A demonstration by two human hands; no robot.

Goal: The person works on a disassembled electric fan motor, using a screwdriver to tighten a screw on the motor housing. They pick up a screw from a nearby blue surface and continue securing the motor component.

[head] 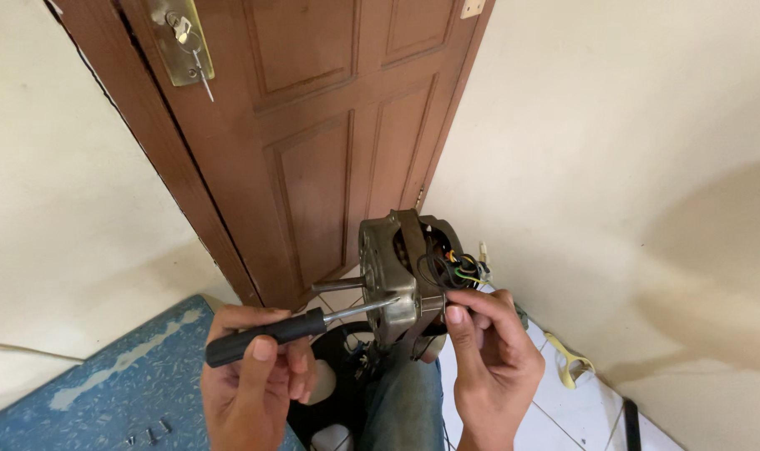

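By the door (330, 125), left hand (259, 384) grips screwdriver (296, 324) (tip on motor (397, 276)); right hand (493, 351) pinches motor w/ fingers.

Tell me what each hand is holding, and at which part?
The left hand grips a screwdriver by its black handle. The right hand holds a metal motor by its lower rear edge.

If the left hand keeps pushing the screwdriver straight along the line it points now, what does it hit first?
The left hand aims the screwdriver rightward at the motor held by the right hand. The tip looks already at the motor's metal housing, so that comes first, though depth is hard to judge.
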